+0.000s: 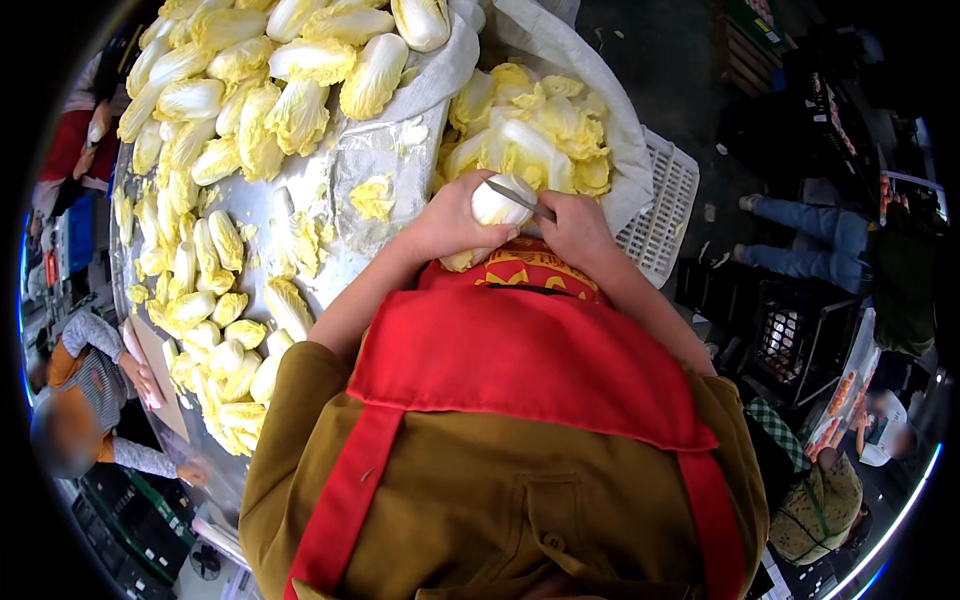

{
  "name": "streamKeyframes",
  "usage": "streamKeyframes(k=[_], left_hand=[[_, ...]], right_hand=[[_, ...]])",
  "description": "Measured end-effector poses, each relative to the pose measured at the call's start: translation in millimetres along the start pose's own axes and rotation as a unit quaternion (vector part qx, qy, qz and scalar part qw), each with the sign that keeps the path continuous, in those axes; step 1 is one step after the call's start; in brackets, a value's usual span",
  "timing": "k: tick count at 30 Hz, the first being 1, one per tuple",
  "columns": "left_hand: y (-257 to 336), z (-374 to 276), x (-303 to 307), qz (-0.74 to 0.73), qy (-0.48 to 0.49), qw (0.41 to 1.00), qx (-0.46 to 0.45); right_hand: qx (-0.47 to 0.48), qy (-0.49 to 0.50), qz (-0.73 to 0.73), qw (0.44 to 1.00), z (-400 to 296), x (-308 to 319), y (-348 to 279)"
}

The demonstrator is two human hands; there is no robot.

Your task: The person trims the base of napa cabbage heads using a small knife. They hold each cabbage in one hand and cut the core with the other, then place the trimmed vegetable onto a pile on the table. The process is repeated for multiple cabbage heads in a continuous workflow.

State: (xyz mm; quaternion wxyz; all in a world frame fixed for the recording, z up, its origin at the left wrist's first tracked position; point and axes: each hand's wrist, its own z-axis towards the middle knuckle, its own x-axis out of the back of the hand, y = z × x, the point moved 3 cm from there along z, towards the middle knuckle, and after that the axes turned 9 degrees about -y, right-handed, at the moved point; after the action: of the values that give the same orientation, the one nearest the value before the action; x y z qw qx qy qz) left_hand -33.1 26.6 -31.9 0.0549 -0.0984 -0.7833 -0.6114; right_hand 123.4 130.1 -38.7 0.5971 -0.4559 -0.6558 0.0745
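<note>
My left hand (456,217) grips a napa cabbage (491,208) with its white base end turned up, close in front of the red apron. In my right hand (576,227) is a knife (511,195), its blade lying across the cabbage's base. Just beyond both hands, a white woven sack (626,161) holds loose yellow and white cabbage leaves (525,142). Many whole napa cabbages (247,120) are piled on the metal table (262,196) to the left. A few loose leaves (373,198) lie on the plastic-covered part of the table.
A white plastic crate (664,199) stands beside the sack on the right. Across the table at the left, a person (94,397) rests hands by its edge. Another person's legs (810,236) show at the right, near black crates (795,337). A wooden pallet (739,56) is at the upper right.
</note>
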Motion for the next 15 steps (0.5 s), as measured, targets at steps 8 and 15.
streamKeyframes(k=[8,15], left_hand=[[14,-8,-3,0.014,0.019,0.997,0.077],[19,-7,1,0.070,0.059,0.995,0.045]], right_hand=[[-0.066,-0.010,-0.002,0.998,-2,-7,21],[-0.086,-0.006,-0.002,0.996,2,-2,11]])
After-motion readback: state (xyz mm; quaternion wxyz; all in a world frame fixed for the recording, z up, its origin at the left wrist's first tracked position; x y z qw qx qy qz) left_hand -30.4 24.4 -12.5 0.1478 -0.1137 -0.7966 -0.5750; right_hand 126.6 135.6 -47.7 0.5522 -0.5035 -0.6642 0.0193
